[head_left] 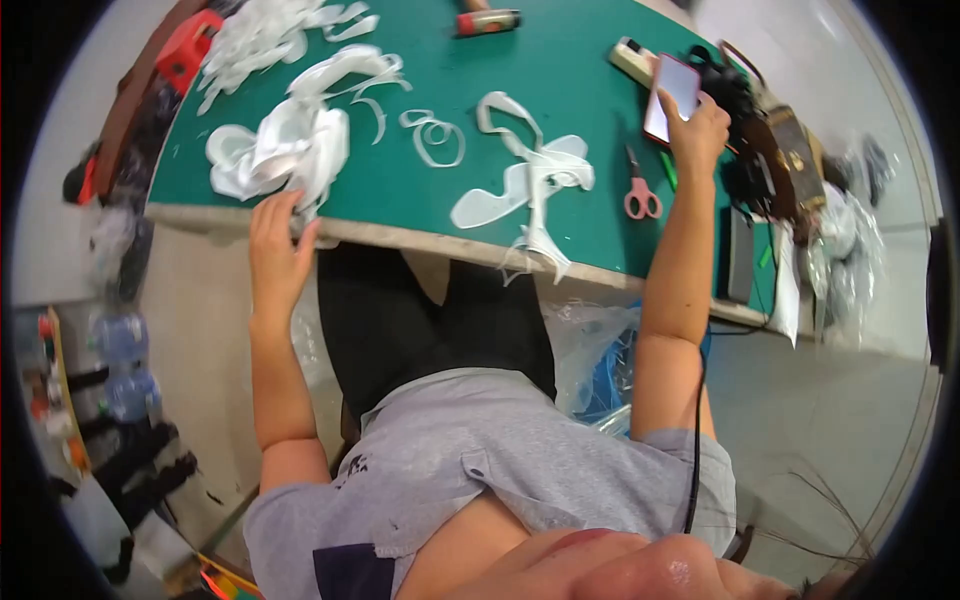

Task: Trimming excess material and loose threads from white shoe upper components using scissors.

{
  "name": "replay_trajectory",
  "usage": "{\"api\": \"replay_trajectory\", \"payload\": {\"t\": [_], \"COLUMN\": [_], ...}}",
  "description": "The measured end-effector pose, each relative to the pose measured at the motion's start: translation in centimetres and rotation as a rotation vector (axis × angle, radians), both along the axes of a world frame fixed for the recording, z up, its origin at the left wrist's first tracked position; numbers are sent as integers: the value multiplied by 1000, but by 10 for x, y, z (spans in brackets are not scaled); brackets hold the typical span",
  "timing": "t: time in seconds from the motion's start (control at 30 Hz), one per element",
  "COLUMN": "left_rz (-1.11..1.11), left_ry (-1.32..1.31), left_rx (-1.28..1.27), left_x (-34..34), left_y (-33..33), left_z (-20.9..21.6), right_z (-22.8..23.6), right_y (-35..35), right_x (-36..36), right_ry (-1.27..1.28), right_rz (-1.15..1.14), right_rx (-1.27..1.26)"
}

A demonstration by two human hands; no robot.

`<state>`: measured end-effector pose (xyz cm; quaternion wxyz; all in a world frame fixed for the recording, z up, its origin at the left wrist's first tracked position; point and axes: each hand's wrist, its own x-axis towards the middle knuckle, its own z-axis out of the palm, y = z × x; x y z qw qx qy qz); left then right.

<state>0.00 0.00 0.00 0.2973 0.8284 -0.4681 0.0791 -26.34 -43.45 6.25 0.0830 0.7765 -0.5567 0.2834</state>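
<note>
My left hand (277,238) rests at the table's near edge, fingers stretched forward and thumb apart. Its fingertips touch the lower end of a heap of white, soft-looking cut pieces (290,145); whether they pinch any of it is hard to see. At the far right, my right hand (697,135) reaches over a phone (672,85) with a lit screen and a red edge. One digit lies on the screen while the other fingers bend beside the phone, apart from it. Pink-handled scissors (640,190) lie left of my right forearm.
More white strips (260,40) pile up at the far left by a red object (190,50). Thin rings (435,135) and a tangled white piece (540,185) lie mid-table. A red-and-black cylinder (488,22), a beige block (632,62) and a brown bag (790,160) sit farther out.
</note>
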Motion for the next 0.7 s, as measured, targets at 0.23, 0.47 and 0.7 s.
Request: {"api": "replay_trajectory", "payload": {"t": [0.23, 0.47, 0.7], "left_rz": [15, 103, 111], "left_ry": [-60, 298, 1282], "left_rx": [-86, -467, -1143], "left_x": [37, 37, 31], "left_y": [12, 3, -10], "left_z": [16, 8, 24], "right_z": [-21, -64, -69], "right_y": [149, 116, 103], "right_x": [-2, -60, -51], "right_ry": [-595, -254, -23], "right_rz": [437, 35, 46], "right_rx": [144, 54, 153]}}
